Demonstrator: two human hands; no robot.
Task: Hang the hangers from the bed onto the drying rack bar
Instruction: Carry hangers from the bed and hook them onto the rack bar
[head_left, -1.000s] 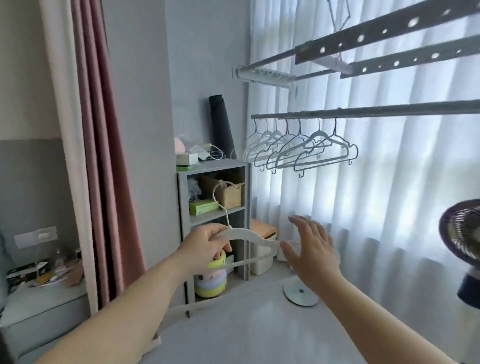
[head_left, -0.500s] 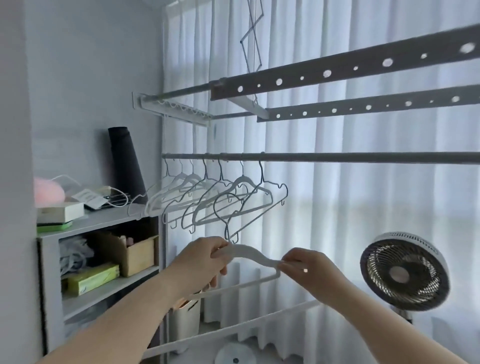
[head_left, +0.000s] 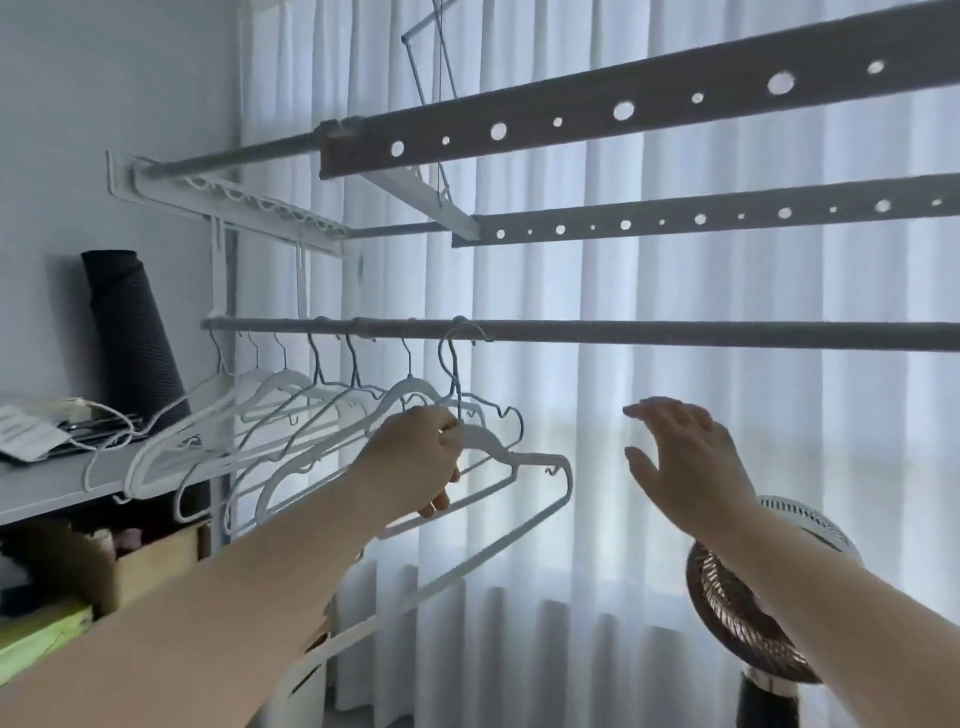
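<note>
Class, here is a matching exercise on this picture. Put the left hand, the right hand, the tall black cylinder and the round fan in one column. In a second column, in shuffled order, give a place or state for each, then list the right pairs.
Column one
1. left hand
2. right hand
3. tall black cylinder
4. round fan with a dark grille

Column two
A. low at the right, in front of the white curtain
B. fingers spread, holding nothing
C. stands by the grey wall at the left
D. holds a white plastic hanger by its neck

Pairs: 1-D, 2-B, 3-C, 4-A
</note>
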